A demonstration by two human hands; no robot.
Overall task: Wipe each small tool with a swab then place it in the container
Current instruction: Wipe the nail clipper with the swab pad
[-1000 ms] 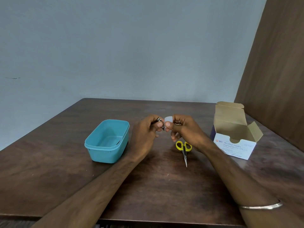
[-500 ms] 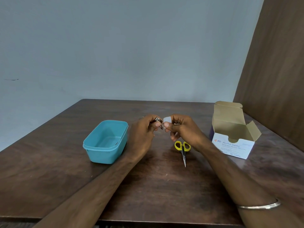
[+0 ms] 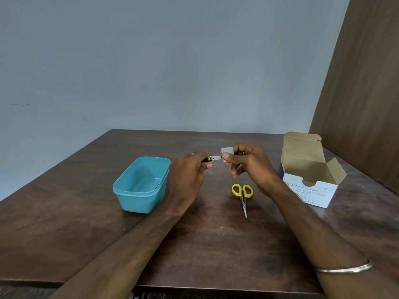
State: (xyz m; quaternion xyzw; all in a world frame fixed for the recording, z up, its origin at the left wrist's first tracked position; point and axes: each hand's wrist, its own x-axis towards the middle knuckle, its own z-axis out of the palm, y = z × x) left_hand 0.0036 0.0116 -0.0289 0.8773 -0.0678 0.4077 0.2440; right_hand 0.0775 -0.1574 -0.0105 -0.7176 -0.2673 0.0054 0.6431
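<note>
1. The left hand (image 3: 190, 171) grips a small metal tool (image 3: 210, 158); the right hand (image 3: 248, 162) pinches the swab (image 3: 226, 151).
2. Since a moment ago the swab slid toward 3 o'clock, baring the tool's tip: wiping seems nearly done.
3. The container (image 3: 131, 192) waits at 9 o'clock; scissors (image 3: 243, 194) lie unwiped.

A dark wooden table (image 3: 205, 244) bears a teal container (image 3: 141, 186), yellow-handled scissors (image 3: 243, 194) and an open swab box (image 3: 311, 178).

I have a single head-worn wide-angle view, looking forward and down from the near edge of the table (image 3: 86, 212), close above both forearms, facing the grey wall (image 3: 172, 61).
</note>
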